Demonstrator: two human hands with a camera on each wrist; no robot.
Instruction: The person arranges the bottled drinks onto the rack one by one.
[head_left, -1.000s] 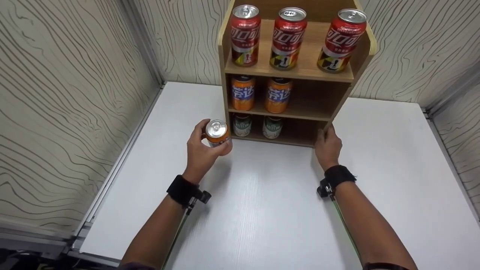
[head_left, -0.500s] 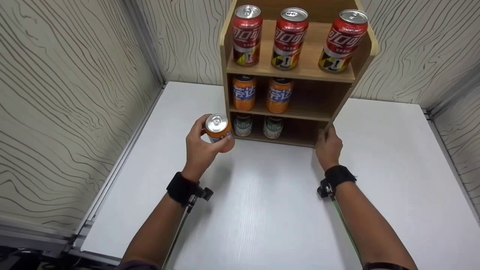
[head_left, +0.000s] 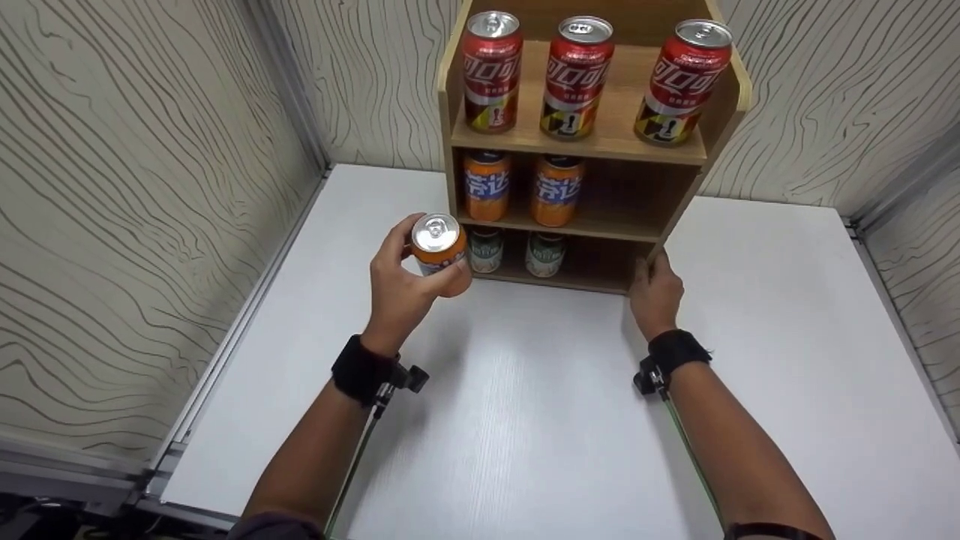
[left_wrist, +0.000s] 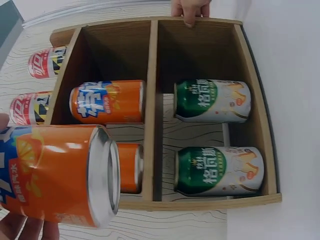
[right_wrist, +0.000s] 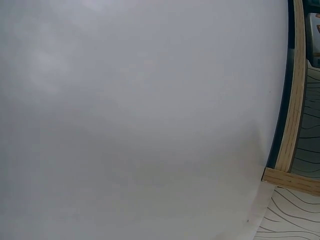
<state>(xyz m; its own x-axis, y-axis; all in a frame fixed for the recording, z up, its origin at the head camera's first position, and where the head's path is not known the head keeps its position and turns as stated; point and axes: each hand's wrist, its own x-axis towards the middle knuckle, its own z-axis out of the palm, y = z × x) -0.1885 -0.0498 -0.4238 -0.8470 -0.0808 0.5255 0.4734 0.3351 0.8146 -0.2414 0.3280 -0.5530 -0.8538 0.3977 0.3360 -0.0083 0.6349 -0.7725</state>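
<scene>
My left hand (head_left: 403, 289) grips an orange soda can (head_left: 441, 251), thumb across its near side, silver top facing up. The can is above the white table, in front of the lower left corner of a wooden shelf (head_left: 577, 152). In the left wrist view this orange can (left_wrist: 57, 175) fills the lower left, its bottom end pointing right. My right hand (head_left: 657, 294) holds the shelf's side near its lower right corner. The left wrist view shows the right hand's thumb (left_wrist: 189, 19) over the side panel's edge. The right wrist view shows only table and the shelf's lower corner.
Red cola cans (head_left: 577, 79) stand on the shelf's top level. Two orange cans (head_left: 557, 191) occupy the middle level's left and centre. Below them are two green and white cans (head_left: 545, 255). The white table (head_left: 495, 420) is bordered by patterned wall panels (head_left: 150, 225).
My left hand has lifted the orange can a little higher and moved it slightly closer to the shelf. The right hand has stayed at the shelf's side.
</scene>
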